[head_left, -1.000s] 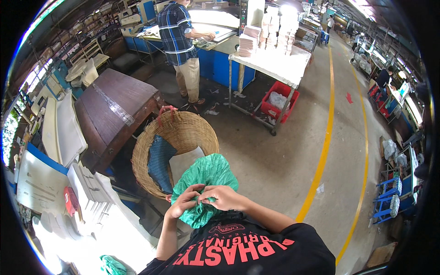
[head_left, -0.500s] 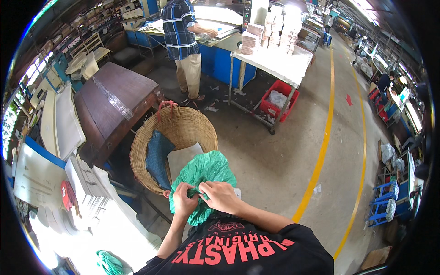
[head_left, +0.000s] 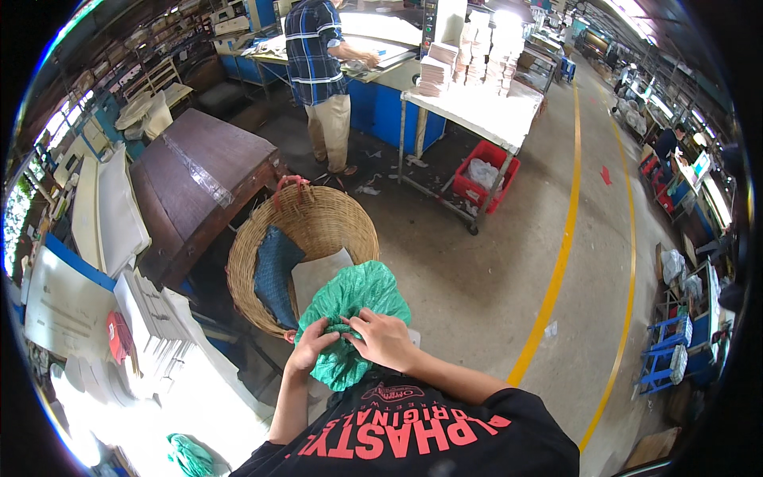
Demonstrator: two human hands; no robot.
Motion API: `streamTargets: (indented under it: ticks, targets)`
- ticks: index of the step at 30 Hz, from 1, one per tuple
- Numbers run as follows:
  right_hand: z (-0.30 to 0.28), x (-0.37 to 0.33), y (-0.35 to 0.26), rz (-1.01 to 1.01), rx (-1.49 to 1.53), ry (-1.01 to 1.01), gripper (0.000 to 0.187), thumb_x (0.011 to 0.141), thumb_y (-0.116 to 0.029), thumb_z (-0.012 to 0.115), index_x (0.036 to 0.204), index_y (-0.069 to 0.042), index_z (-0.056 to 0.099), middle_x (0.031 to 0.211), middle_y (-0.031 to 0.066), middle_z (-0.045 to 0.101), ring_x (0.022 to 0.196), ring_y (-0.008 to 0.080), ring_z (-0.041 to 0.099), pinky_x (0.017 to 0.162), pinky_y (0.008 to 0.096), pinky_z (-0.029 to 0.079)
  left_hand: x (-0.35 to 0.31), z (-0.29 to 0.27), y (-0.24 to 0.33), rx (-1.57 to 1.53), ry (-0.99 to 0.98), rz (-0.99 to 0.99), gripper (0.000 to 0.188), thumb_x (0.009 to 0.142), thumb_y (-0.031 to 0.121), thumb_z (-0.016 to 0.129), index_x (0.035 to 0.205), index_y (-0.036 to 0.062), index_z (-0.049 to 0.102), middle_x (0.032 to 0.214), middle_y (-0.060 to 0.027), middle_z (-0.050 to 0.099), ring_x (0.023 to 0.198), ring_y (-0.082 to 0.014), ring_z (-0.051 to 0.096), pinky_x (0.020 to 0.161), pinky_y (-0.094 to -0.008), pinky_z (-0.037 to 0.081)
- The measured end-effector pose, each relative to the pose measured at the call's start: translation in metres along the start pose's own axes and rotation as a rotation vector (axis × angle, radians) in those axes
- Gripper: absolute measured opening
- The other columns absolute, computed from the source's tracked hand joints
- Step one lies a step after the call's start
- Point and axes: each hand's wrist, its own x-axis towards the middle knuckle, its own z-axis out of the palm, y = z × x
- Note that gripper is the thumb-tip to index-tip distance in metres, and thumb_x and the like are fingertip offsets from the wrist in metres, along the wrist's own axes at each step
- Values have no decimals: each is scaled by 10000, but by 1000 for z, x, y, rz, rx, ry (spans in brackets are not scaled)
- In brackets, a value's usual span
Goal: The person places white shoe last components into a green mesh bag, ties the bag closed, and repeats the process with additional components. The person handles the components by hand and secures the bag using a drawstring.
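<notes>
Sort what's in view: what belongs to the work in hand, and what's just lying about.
In the work:
- green crinkled bundle
- left hand and right hand, both pinching it

Apparently lying about:
- smaller green bundle, lower left
- red crate
- wicker basket, though its role is unclear

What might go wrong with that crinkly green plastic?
The green plastic bundle might spring loose if the left hand or right hand lets its gathered part slip. If dropped, it could fall into the wicker basket, whose opening lies beside it in this view. Someone might also slip on the white scrap on the floor.
</notes>
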Motion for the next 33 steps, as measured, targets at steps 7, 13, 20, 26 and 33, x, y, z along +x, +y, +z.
streamTargets:
  ticks: [7,13,20,26,33]
  targets:
    - [20,16,-5,-102,-54,22,201,918,-257,735,820,-109,641,761,33,639,676,239,672,577,384,523,31,2,2,-37,325,48,364,1080,312,598,943,12,751,876,-32,716,781,-96,593,769,-269,485]
    - [36,24,-3,-139,41,19,234,921,-213,708,741,-101,609,722,52,657,668,271,669,585,422,531,51,-10,-6,-194,452,-83,356,1070,277,611,936,-34,721,853,-89,724,737,-147,635,716,-303,508]
    - [41,8,1,-89,120,-74,260,924,-193,684,710,-67,608,718,104,667,696,331,677,619,455,532,75,-16,-40,-157,596,-141,283,1013,172,692,857,-59,740,802,-91,722,697,-164,630,676,-319,501]
    - [36,-8,2,-101,187,-206,248,932,-201,665,734,-56,635,729,127,663,708,358,669,645,471,524,89,-17,-69,69,728,-119,249,935,161,740,767,-21,763,688,-47,659,632,-154,565,617,-355,442]
    - [11,-14,6,-123,238,-334,274,937,-229,663,723,-60,636,715,131,657,698,371,662,628,492,507,65,-11,-64,453,599,-121,352,977,281,687,801,-11,776,551,-44,534,556,-139,485,557,-386,402]
